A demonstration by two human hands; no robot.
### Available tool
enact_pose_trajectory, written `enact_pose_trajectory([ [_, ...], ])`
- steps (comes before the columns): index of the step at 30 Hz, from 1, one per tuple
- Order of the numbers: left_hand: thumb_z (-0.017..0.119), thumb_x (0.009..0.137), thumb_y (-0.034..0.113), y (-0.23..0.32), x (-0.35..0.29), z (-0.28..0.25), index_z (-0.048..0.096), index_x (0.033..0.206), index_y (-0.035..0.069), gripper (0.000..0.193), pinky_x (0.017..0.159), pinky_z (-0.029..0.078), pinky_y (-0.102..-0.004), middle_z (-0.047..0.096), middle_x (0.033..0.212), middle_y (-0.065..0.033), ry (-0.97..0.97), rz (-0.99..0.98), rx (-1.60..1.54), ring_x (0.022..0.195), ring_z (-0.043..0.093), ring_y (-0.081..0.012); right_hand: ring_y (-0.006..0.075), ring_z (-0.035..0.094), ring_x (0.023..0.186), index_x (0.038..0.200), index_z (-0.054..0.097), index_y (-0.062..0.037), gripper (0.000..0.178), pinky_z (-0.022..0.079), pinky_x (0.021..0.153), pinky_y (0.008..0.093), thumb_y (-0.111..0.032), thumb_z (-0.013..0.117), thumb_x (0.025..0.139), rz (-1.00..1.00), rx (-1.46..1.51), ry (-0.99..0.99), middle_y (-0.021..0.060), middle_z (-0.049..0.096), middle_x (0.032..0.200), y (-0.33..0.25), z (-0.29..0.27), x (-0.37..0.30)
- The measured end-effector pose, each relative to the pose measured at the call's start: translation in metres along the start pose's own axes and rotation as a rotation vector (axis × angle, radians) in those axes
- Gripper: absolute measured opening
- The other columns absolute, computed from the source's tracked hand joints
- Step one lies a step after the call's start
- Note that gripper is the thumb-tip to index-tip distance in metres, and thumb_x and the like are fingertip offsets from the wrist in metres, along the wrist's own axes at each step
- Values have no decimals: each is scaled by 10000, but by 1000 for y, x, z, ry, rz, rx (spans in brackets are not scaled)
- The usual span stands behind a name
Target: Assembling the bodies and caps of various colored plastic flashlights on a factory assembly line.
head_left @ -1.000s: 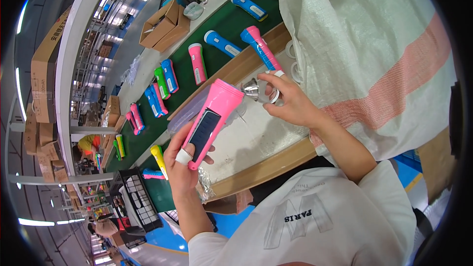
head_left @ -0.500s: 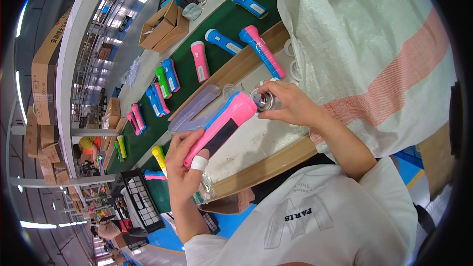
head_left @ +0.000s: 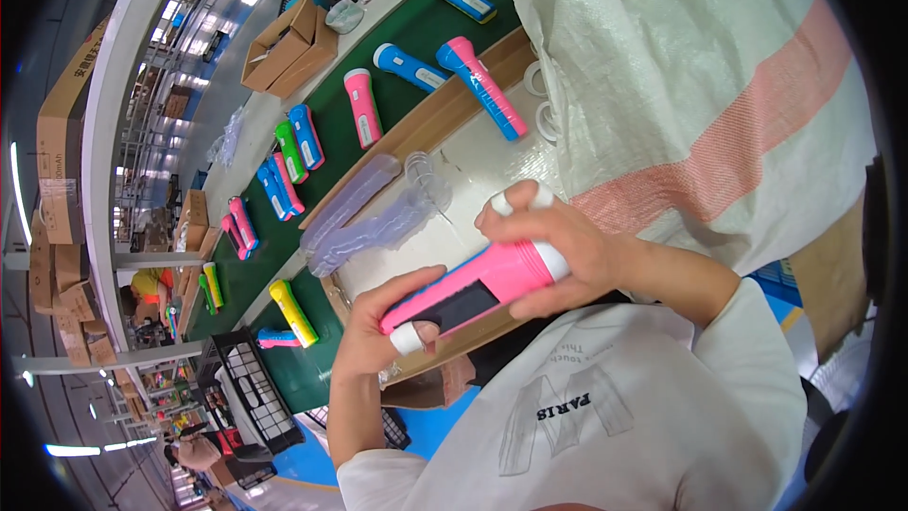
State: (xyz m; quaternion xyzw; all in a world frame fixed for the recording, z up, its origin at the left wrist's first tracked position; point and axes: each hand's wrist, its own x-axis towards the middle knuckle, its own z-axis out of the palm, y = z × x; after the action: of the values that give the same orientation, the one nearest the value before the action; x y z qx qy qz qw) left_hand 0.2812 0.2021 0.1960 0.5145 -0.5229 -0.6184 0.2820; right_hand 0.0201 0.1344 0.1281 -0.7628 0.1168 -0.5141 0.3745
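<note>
A pink and blue flashlight with a dark panel on its side lies slantwise between my hands, low over a cardboard tray. My left hand is closed around its handle end, white tape on the thumb. At the head end, my right hand wraps the white rim, thumb below and taped fingers curled above. The palm hides the front of the lens. Another pink and blue flashlight rests across the tray's far edge. Clear plastic sleeves lie in the tray, left of centre.
Several coloured flashlights, such as a pink one, lie along the green belt. White rings sit beside a large white woven sack at right. An open carton stands beyond the belt; a black crate is at left.
The flashlight has come down toward me and levelled out. My right hand has moved from holding a clear, shiny lens part at its head to gripping the head, where a white rim now shows.
</note>
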Motion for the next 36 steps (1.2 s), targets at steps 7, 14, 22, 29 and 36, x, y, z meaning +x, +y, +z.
enact_pose_trajectory([
  [7,739,750,59,3,13,20,611,1202,14,472,757,504,-290,671,976,-162,105,451,487,866,663,-245,293,586,872,1065,557,-8,320,478,770,359,-253,598,864,123,-100,226,139,597,937,-3,9,5],
  [14,755,638,4,-39,29,19,622,1184,69,566,720,534,-323,641,1102,-151,326,783,1017,853,640,-247,214,569,1090,1153,583,-29,360,463,909,326,-306,498,939,920,796,239,122,603,1109,22,3,12],
  [22,713,627,-38,-22,41,36,591,1194,18,583,721,534,-313,636,1093,-177,269,708,1068,867,652,-275,186,599,880,915,631,-21,282,463,818,315,-255,474,924,970,786,343,93,635,932,43,5,14],
  [29,773,687,38,-36,12,30,608,1132,9,476,693,559,-367,640,1090,-233,268,966,932,835,672,-337,250,585,890,968,595,51,295,480,818,328,-206,451,947,341,52,-9,152,594,925,-27,-4,20],
  [36,827,660,90,-11,-14,0,623,1173,-32,566,754,537,-291,696,975,-188,-383,302,33,859,701,-233,324,642,866,853,642,-16,260,570,634,339,-267,598,801,-269,-157,-22,137,603,888,-94,21,24],
])
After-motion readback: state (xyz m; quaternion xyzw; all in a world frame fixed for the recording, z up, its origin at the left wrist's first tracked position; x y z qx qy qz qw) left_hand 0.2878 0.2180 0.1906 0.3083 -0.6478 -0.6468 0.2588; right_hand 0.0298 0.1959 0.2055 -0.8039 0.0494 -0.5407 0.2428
